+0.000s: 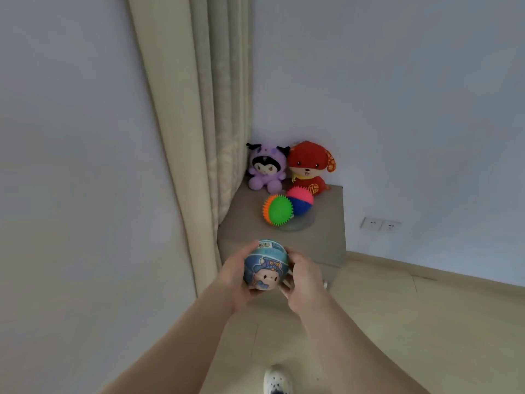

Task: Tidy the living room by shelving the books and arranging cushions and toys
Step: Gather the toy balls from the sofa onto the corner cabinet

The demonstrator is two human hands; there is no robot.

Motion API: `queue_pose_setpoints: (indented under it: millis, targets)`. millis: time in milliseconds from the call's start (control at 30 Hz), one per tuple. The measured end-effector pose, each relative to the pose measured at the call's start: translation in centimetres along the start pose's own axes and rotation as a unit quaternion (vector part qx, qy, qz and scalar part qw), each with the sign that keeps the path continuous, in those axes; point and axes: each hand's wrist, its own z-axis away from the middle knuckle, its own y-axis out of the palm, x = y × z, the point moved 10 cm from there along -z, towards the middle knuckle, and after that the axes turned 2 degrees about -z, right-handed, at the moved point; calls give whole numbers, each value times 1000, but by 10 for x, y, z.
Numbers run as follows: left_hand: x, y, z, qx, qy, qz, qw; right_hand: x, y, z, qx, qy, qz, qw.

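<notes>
A white shoe stands on the floor, well short of the desk. Ahead of it, just before the desk's front edge and slightly above it, the left grip and the right grip cup a blue ball printed with a cartoon figure. One is on each side, fingers curled round it, so both are grasping the ball. It has not yet been set down.

On the middle of the desk lie a green spiky ball and a pink-and-blue spiky ball, touching each other, on what looks like a clear dish. At the desk's back, against the wall, sit a purple plush and a red plush dog, upright and side by side. A curtain hangs along the desk's left side.

The toy corner seems well advanced: four toys already look arranged, and the bare front of the desk could take the blue ball. No books or cushions are in view, so that part cannot be judged.
</notes>
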Motion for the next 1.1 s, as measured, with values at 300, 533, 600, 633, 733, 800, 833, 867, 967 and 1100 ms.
queue_pose_setpoints:
  millis: [300,533,600,633,733,800,833,867,967,1100]
  targets:
    - [-95,68,-158,-5,-56,-35,998,107,70,-146,69,25,90,993]
    - [-129,103,-269,25,-79,-142,986,141,59,-240,-15,44,51,998]
    - [-145,104,-295,3,-29,-187,982,145,52,-261,-56,40,32,997]
    - [-155,104,-313,-11,6,-230,973,148,46,-276,-79,34,25,996]
    - [-162,101,-351,-33,57,-422,904,151,22,-302,-159,19,40,986]
    - [-159,103,-366,-28,76,-538,839,153,7,-314,-197,4,63,978]
    - [-158,107,-372,-17,89,-587,804,154,1,-321,-208,-1,81,975]
    - [-155,111,-377,-9,104,-633,767,155,-4,-329,-209,-4,99,973]
    - [-154,119,-379,-10,129,-741,659,158,-4,-348,-184,-3,148,972]
    - [-156,115,-386,-31,134,-778,612,152,-1,-362,-160,2,213,964]
